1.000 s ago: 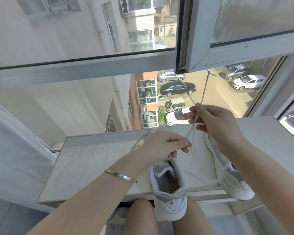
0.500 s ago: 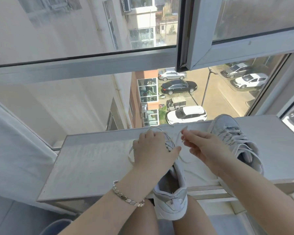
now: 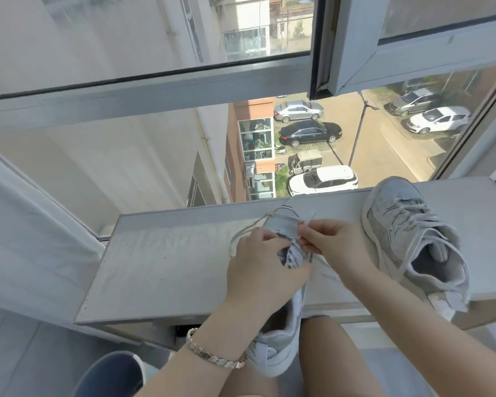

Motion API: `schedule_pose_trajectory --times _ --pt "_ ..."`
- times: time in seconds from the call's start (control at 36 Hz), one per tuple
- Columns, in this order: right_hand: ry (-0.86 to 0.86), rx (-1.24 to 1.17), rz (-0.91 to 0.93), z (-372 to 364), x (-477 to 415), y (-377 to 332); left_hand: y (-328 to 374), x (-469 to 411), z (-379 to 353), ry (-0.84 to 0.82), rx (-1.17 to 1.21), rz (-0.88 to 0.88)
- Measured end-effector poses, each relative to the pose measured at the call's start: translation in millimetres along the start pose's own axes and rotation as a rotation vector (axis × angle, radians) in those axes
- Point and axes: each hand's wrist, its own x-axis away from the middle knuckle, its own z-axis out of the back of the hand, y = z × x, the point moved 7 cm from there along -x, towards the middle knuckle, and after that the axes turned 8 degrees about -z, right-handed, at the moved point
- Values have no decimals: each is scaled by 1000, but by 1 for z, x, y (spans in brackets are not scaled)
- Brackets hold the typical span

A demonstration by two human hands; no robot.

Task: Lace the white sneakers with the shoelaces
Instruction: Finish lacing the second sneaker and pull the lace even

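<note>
Through the head camera I look down at a pale window ledge (image 3: 169, 267). A second ago the right hand (image 3: 337, 245) was raised high, drawing the shoelace (image 3: 311, 218) upward. Now both hands have dropped onto the front of the sneaker (image 3: 281, 224), which lies toe-away in the middle of the ledge, heel hanging off between the knees. The left hand (image 3: 258, 263) grips the sneaker's upper, fingers curled. The right hand pinches the shoelace just beside the eyelets. I judge one pull finished and the next eyelet being threaded. A second sneaker (image 3: 404, 224), already laced, sits at the right. Fingers hide the eyelets, so I cannot tell which row is reached.
</note>
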Motion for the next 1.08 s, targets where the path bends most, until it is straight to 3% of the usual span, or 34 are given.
schedule_pose_trajectory --times 0.22,0.47,0.81,1.08 --pt "25 -45 26 -1 -2 -1 0 -1 -5 -22 -41 -24" --pt "76 58 66 1 -5 0 -1 -1 -8 -31 -32 -22" --pt "-84 54 -85 -2 -9 -7 -1 1 -9 -26 -5 -3" --pt "-97 197 -91 -5 -12 -14 -1 1 -8 -15 28 -13"
